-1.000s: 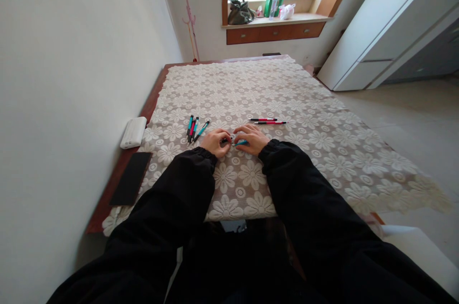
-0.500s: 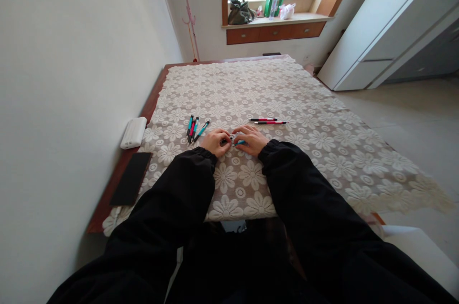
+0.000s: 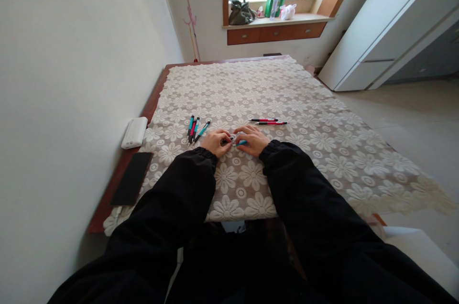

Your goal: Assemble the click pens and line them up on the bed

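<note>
Head view, left to right: a white power bank [image 3: 134, 133] lies along the left edge of the desk [image 3: 123, 164], near the wall. Nearer the left front corner is a black phone [image 3: 131, 179] with a white cable [image 3: 118, 213] at its lower end; both are probably set at the edge to leave the middle free for the hands.

Further in, on the lace cloth [image 3: 244, 89], a cluster of four pens [image 3: 192, 130], three teal and one pink, lies just beyond the left hand. Three are bunched and one slants apart, within easy reach; the knobbly weave likely checks rolling.

Midway along the front edge, set in from it, the left hand [image 3: 216, 142] has its thumb and fingers pinching a small dark piece [image 3: 225, 141], too covered to identify. Facing it, the right hand [image 3: 253, 140] pinches a teal pen [image 3: 242, 142] under curled fingers. Whether piece and pen join is hidden. The hands are held low and almost meeting, presumably to steady small parts against the desk.

Beyond the right hand, two red-and-black pens [image 3: 267, 122] lie side by side, roughly parallel to the front edge, apparently kept separate from the cluster.
</note>
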### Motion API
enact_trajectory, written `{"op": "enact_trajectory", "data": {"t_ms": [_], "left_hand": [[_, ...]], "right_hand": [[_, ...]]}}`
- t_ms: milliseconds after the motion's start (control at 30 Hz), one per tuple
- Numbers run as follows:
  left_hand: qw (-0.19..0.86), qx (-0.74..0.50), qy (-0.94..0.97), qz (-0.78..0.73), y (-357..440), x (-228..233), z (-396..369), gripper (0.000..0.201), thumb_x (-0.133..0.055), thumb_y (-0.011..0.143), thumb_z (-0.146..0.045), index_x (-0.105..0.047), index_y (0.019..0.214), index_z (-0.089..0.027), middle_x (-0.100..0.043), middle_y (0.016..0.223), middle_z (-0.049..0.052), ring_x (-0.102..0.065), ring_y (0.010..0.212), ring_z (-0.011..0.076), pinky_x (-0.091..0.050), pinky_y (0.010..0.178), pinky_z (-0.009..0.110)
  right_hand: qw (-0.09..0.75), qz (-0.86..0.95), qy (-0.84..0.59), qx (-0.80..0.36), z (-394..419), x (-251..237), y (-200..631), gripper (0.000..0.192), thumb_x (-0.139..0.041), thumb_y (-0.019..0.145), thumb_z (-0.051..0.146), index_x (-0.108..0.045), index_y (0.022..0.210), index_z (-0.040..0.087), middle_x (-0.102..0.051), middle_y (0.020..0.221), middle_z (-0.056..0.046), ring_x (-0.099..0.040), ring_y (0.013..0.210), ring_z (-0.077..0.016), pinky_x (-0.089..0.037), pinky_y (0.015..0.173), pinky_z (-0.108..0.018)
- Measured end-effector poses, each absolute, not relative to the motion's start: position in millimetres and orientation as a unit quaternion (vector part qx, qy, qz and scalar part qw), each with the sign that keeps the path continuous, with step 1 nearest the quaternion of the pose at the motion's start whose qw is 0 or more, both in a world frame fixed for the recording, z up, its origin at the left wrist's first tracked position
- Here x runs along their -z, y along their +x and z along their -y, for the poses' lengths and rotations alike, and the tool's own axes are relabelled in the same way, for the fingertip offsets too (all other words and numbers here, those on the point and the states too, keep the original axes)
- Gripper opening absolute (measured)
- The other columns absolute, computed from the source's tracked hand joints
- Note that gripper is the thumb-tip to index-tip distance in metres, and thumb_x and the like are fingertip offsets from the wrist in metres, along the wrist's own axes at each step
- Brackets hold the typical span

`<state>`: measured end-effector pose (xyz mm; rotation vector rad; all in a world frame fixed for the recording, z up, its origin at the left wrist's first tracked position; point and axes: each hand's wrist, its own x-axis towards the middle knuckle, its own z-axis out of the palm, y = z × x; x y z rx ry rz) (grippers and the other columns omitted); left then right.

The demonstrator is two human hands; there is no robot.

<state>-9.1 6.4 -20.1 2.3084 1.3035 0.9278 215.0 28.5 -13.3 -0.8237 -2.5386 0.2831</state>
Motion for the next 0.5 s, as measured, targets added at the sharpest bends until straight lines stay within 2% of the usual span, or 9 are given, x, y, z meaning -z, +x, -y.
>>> {"op": "enact_trajectory", "data": {"t_ms": [500], "left_hand": [[0.149, -0.294, 0.827, -0.455, -9, 11, -1, 0.013, -0.072, 0.08, -0.03, -0.073, 0.091, -0.024, -0.071, 0.111, 0.004, -0.065, 0.109, 0.0234, -0.05, 0.101, 0.039]], "right_hand": [[0.23, 0.917, -0.313, -0.097, -28, 11, 216, 0.011, -0.068, 0.082, 0.024, -0.071, 0.093, 0.025, -0.064, 0.127, -0.007, -0.054, 0.12, -0.0285, -0.036, 0.108, -0.05]]}}
